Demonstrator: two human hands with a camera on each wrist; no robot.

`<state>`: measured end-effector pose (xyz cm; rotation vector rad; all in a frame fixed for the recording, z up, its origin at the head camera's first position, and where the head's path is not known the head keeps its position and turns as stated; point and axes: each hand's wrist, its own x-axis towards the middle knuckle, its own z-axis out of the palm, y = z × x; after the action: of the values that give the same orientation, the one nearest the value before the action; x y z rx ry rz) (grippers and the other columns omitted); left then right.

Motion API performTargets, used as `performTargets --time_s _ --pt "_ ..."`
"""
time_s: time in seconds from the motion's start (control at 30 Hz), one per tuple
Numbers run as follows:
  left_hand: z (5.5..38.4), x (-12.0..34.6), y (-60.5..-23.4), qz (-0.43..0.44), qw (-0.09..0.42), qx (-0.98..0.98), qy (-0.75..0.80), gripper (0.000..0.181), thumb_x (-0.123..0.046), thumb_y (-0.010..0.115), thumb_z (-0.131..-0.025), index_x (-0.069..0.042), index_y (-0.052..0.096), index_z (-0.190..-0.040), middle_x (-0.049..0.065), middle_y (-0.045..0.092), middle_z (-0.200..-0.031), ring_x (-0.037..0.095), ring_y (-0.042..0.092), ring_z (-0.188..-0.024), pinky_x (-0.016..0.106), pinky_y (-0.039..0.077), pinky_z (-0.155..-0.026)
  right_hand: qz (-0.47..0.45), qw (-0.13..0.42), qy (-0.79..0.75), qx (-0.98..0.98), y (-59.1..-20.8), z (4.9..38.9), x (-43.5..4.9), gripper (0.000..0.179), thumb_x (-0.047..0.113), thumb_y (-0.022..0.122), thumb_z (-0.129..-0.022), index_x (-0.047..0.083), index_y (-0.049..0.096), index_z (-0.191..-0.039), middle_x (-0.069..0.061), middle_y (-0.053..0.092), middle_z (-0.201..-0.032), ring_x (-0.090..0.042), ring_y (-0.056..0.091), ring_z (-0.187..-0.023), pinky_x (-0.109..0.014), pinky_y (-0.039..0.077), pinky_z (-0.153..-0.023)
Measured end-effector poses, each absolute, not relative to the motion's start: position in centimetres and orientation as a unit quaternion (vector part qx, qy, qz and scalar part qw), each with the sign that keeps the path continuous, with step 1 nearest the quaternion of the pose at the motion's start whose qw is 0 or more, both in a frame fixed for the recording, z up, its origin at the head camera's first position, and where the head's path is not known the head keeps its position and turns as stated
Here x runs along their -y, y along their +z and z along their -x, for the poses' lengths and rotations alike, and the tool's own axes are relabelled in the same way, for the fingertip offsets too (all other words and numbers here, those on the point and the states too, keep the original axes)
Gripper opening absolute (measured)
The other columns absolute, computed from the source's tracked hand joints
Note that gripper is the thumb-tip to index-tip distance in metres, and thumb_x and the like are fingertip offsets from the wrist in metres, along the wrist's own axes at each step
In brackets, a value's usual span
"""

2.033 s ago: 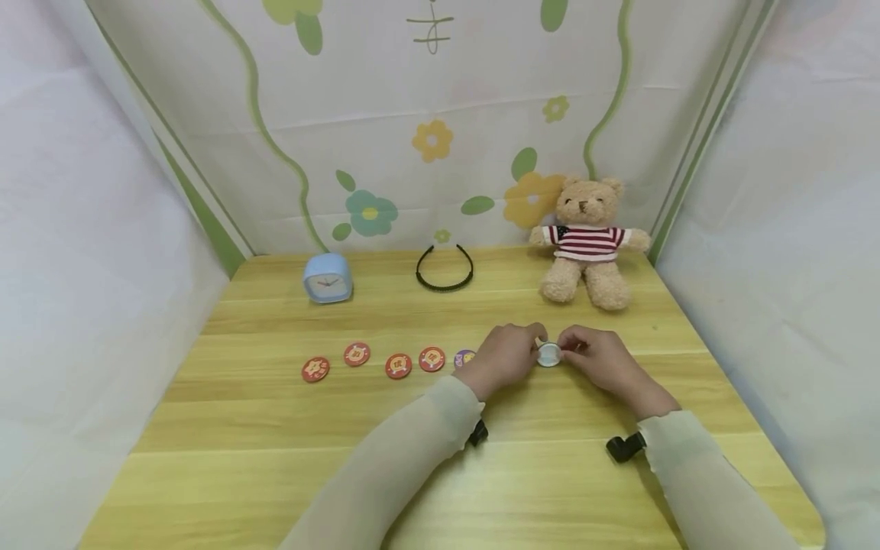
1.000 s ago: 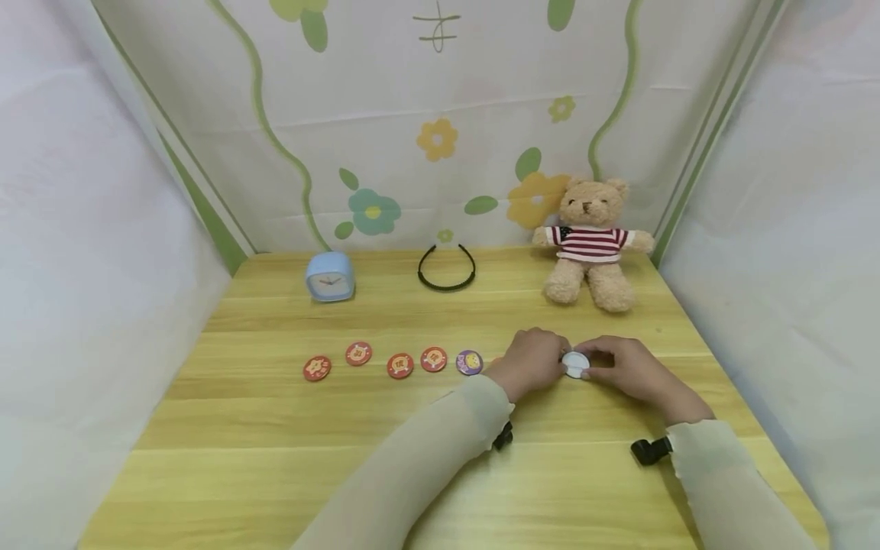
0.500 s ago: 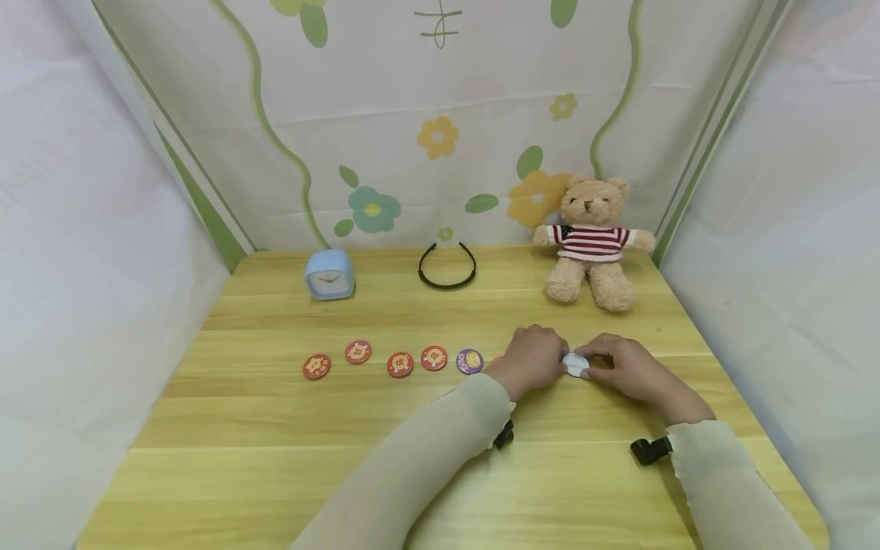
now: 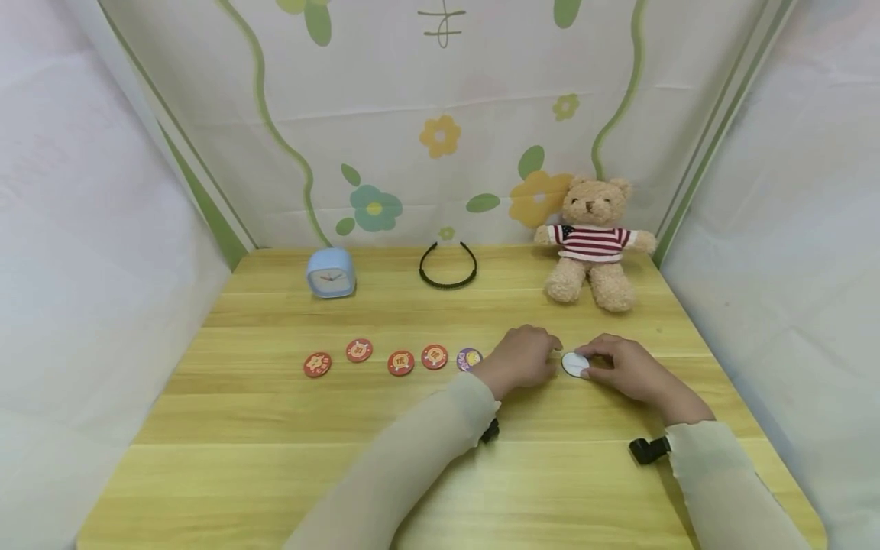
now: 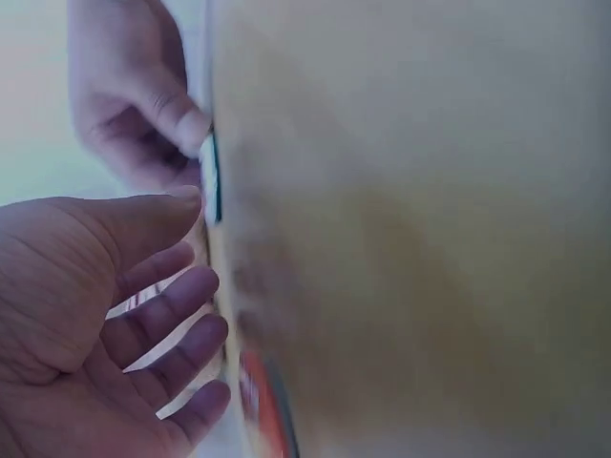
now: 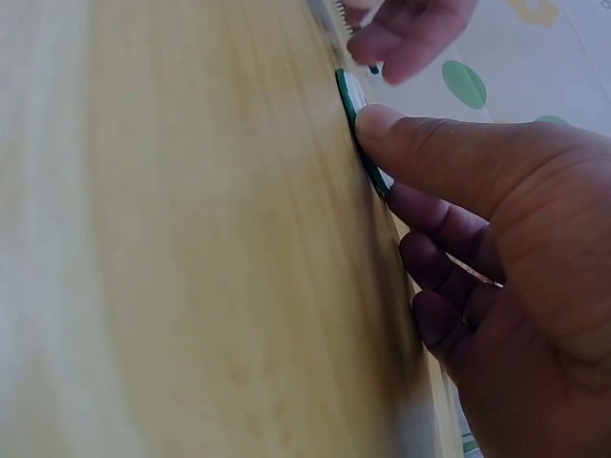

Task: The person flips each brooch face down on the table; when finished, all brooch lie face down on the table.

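Observation:
A round badge (image 4: 574,364) with a white face up and a dark green rim lies flat at the right of the row. My right hand (image 4: 629,370) pinches its right edge; in the right wrist view the thumb presses on the white face and a fingertip touches the rim. My left hand (image 4: 525,357) hovers just left of it, apart, with fingers loosely spread and holding nothing. Left of that hand lie a purple badge (image 4: 470,359) and several red badges (image 4: 401,363). In the left wrist view another red badge (image 5: 263,405) sits below the left fingers.
A blue alarm clock (image 4: 331,273) stands at the back left of the wooden table (image 4: 275,458). A black headband (image 4: 448,285) lies at the back middle. At the back right a teddy bear (image 4: 591,244) in a striped shirt sits against the patterned cloth.
Both hands moved right with the badge between them, and it came to rest on the table. Since half a second ago my left hand has let go and drawn back left; my right hand stays on it.

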<state>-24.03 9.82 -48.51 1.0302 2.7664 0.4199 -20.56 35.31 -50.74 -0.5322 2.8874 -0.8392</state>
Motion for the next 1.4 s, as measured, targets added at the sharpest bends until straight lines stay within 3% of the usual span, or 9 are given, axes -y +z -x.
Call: performTargets --time_s 0.07,0.23,0.53,0.8,0.9,1.0,1.1,1.23,1.4 --pt "24.4 -8.6 -48.2 -0.334 0.089 -0.925 0.155 0.043 -0.035 0.072 -0.106 -0.023 0.069 -0.147 -0.006 0.071 -0.145 0.022 0.063 -0.139 0.042 0.048 -0.12 0.174 0.042 -0.271 -0.946 -50.8 20.6 -35.3 0.034 0.021 0.082 -0.1 0.015 0.078 -0.133 -0.002 0.075 -0.124 -0.026 0.07 -0.117 -0.048 0.057 -0.1" --pt "25.1 -5.0 -47.7 -0.305 0.104 -0.929 0.184 0.057 -0.038 0.081 -0.1 -0.021 0.064 -0.151 -0.001 0.07 -0.145 0.024 0.062 -0.139 0.039 0.047 -0.121 0.169 0.043 -0.271 -0.947 -50.7 20.7 -35.5 0.035 0.025 0.083 -0.1 0.016 0.078 -0.133 -0.005 0.074 -0.128 -0.03 0.069 -0.12 -0.055 0.055 -0.103" --pt "24.7 -0.9 -47.0 -0.311 0.116 -0.931 0.151 0.061 -0.037 0.09 -0.092 -0.022 0.068 -0.147 -0.003 0.072 -0.14 0.024 0.063 -0.136 0.044 0.049 -0.118 0.172 0.043 -0.272 -0.946 -50.5 20.9 -35.7 0.033 0.024 0.082 -0.1 0.017 0.078 -0.132 -0.004 0.074 -0.127 -0.028 0.069 -0.119 -0.049 0.056 -0.101" --pt "24.3 -1.2 -47.8 -0.336 0.087 -0.928 0.139 0.028 -0.03 0.088 -0.094 -0.025 0.079 -0.12 -0.01 0.073 -0.106 0.015 0.064 -0.11 0.041 0.05 -0.106 0.167 0.045 -0.278 -0.945 -50.7 20.8 -35.7 0.035 0.027 0.082 -0.1 0.017 0.077 -0.133 -0.004 0.074 -0.128 -0.027 0.069 -0.12 -0.05 0.055 -0.102" --pt "24.3 -1.9 -48.0 -0.35 0.076 -0.924 0.135 0.013 -0.028 0.085 -0.097 -0.021 0.077 -0.104 -0.008 0.064 -0.09 0.013 0.057 -0.093 0.037 0.047 -0.094 0.165 0.046 -0.284 -0.943 -50.8 20.7 -35.6 0.035 0.026 0.082 -0.1 0.017 0.077 -0.133 -0.004 0.074 -0.128 -0.028 0.068 -0.12 -0.052 0.055 -0.103" --pt "24.3 -2.7 -48.1 -0.362 0.069 -0.92 0.132 0.015 -0.027 0.083 -0.098 -0.018 0.071 -0.095 -0.006 0.056 -0.082 0.015 0.05 -0.085 0.036 0.043 -0.087 0.164 0.048 -0.288 -0.942 -50.9 20.6 -35.6 0.034 0.026 0.082 -0.1 0.017 0.077 -0.133 -0.004 0.074 -0.128 -0.028 0.068 -0.12 -0.053 0.055 -0.104" --pt "24.3 -3.3 -48.5 -0.361 0.064 -0.922 0.127 0.01 -0.03 0.083 -0.099 -0.024 0.076 -0.103 -0.009 0.064 -0.092 0.012 0.056 -0.092 0.035 0.048 -0.094 0.167 0.046 -0.288 -0.942 -51.0 20.5 -35.5 0.034 0.024 0.082 -0.1 0.016 0.077 -0.133 -0.004 0.074 -0.127 -0.027 0.069 -0.119 -0.053 0.055 -0.103" --pt "24.2 -4.0 -48.9 -0.356 0.064 -0.924 0.122 0.021 -0.033 0.082 -0.1 -0.027 0.08 -0.12 -0.009 0.073 -0.111 0.014 0.064 -0.108 0.037 0.052 -0.103 0.167 0.04 -0.285 -0.943 -51.0 20.4 -35.3 0.037 0.026 0.082 -0.101 0.015 0.075 -0.135 -0.005 0.073 -0.128 -0.028 0.069 -0.119 -0.054 0.055 -0.104" --pt "24.1 -4.3 -48.8 -0.353 0.067 -0.925 0.124 0.023 -0.034 0.082 -0.1 -0.028 0.081 -0.122 -0.008 0.075 -0.115 0.016 0.064 -0.109 0.038 0.052 -0.1 0.17 0.014 -0.276 -0.946 -50.5 20.3 -34.2 0.044 0.033 0.084 -0.099 0.012 0.075 -0.136 -0.01 0.071 -0.133 -0.037 0.064 -0.127 -0.064 0.05 -0.109"
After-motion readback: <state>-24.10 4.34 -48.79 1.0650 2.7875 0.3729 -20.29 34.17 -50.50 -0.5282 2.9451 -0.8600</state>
